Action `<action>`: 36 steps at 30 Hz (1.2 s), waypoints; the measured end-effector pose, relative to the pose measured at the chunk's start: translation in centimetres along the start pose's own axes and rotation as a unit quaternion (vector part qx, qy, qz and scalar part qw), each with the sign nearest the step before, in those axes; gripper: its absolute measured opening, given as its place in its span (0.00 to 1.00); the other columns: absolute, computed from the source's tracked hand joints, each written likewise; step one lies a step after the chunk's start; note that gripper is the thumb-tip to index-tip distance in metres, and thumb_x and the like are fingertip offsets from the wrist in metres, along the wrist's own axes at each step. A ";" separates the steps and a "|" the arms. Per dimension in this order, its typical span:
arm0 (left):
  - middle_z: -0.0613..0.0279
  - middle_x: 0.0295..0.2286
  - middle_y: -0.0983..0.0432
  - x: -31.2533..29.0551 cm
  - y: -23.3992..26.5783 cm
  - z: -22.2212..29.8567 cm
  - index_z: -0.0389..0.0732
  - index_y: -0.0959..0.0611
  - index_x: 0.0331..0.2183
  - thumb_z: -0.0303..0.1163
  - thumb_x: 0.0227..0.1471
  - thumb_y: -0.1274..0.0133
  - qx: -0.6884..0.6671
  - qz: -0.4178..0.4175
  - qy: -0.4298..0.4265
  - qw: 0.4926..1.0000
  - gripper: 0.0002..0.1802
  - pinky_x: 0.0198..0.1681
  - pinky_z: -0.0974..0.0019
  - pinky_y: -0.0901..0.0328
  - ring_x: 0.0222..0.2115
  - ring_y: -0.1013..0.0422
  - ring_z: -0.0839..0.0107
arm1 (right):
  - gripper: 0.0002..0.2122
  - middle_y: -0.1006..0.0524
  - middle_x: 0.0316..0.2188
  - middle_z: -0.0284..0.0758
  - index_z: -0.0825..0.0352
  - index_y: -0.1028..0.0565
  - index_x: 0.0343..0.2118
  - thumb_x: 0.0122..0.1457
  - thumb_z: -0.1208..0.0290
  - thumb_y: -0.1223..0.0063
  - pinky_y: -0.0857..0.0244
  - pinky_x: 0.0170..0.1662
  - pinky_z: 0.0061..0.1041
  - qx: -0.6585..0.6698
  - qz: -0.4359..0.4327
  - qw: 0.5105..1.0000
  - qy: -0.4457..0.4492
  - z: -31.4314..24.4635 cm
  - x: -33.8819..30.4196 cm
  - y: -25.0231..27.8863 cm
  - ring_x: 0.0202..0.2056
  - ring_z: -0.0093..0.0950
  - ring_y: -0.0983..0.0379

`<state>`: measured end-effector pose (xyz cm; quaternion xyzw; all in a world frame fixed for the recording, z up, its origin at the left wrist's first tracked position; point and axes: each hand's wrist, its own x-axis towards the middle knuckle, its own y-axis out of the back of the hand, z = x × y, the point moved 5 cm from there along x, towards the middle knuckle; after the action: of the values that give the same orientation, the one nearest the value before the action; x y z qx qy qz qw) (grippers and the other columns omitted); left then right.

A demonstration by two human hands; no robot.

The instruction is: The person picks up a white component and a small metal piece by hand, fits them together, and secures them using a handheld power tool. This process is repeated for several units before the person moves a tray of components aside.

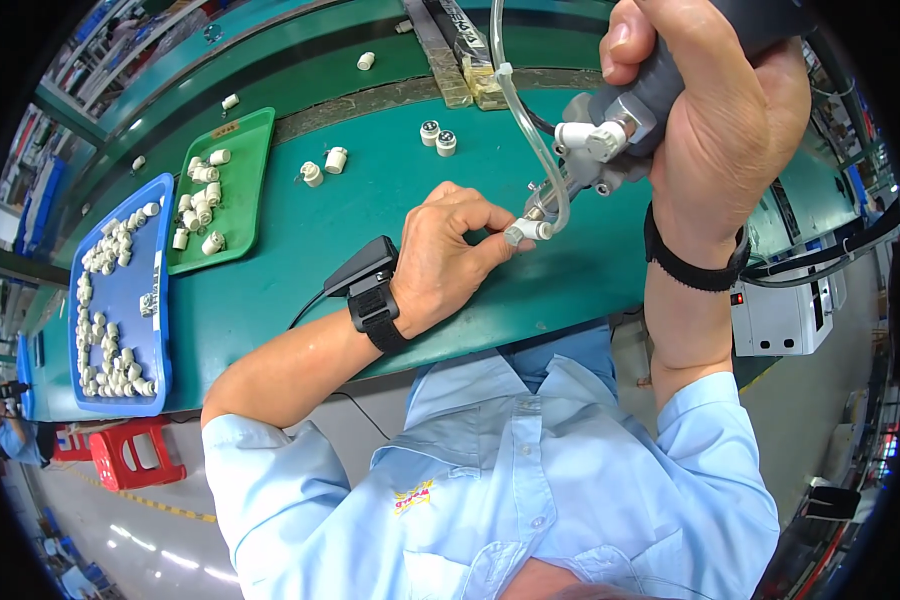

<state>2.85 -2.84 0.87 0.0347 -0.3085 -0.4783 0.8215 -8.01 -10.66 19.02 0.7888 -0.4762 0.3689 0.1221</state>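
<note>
A dark grey powered screwdriver [670,85] slants down from the upper right, and my right hand [730,110] is wrapped round its body. Its metal tip [548,200] points toward my left fingers. A clear tube [530,120] curves down to a white elbow fitting [530,231] beside the tip. My left hand [445,250] is closed in a pinch, thumb and forefinger against the end of that fitting. Whatever lies between the fingertips is hidden. Beyond my left hand, two white cylindrical parts [438,138] with dark tops stand on the green table [370,190].
Two more white parts [325,166] lie farther left. A green tray [248,190] and a blue tray [160,290] at the left hold several white parts each. Taped bars [460,60] lie at the back. A white box-shaped machine [782,318] stands at the right, with cables nearby.
</note>
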 end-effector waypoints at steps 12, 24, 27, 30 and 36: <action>0.65 0.22 0.25 0.0 -0.1 0.3 0.40 0.17 0.25 0.27 0.38 0.30 0.000 -0.006 0.010 1.000 0.10 0.34 0.62 0.37 0.29 0.34 0.65 | 0.11 0.26 0.23 0.34 0.74 0.30 0.40 0.55 0.80 0.43 0.34 0.21 0.18 -0.016 0.009 1.000 -0.026 1.3 -0.2 0.2 0.18 0.19 0.31; 0.55 0.33 0.30 -0.5 -0.5 -0.2 0.38 0.15 0.32 0.27 0.34 0.28 0.127 -0.032 0.001 0.991 0.18 0.43 0.60 0.39 0.40 0.38 0.57 | 0.12 0.27 0.25 0.35 0.74 0.31 0.41 0.55 0.82 0.44 0.34 0.21 0.18 -0.035 0.013 0.998 -0.055 3.0 -0.3 0.2 0.18 0.19 0.31; 0.56 0.32 0.30 -0.4 -0.7 -0.6 0.37 0.14 0.32 0.27 0.35 0.28 0.134 -0.052 0.026 0.989 0.17 0.42 0.60 0.39 0.38 0.38 0.57 | 0.12 0.27 0.25 0.35 0.74 0.31 0.41 0.54 0.82 0.44 0.34 0.21 0.18 -0.039 0.016 0.997 -0.060 4.1 -0.2 0.3 0.18 0.19 0.31; 0.56 0.32 0.29 -0.4 -0.7 -0.5 0.37 0.14 0.32 0.27 0.35 0.28 0.133 -0.050 0.031 0.989 0.17 0.42 0.60 0.39 0.38 0.38 0.57 | 0.12 0.26 0.28 0.36 0.74 0.31 0.41 0.54 0.83 0.44 0.34 0.20 0.19 0.516 -0.171 0.826 0.151 3.9 0.5 -2.7 0.18 0.19 0.31; 0.56 0.31 0.29 -0.4 -0.7 -0.4 0.37 0.14 0.32 0.26 0.35 0.29 0.131 -0.046 0.028 0.990 0.17 0.42 0.60 0.39 0.38 0.37 0.57 | 0.14 0.26 0.32 0.38 0.74 0.33 0.43 0.54 0.83 0.44 0.34 0.20 0.19 0.040 -0.025 0.999 -0.020 3.2 -1.2 -0.4 0.19 0.19 0.30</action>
<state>2.42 -3.02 0.09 0.1695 -0.3434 -0.4701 0.7952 -6.52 -11.44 16.03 0.8120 -0.4435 0.3686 0.0902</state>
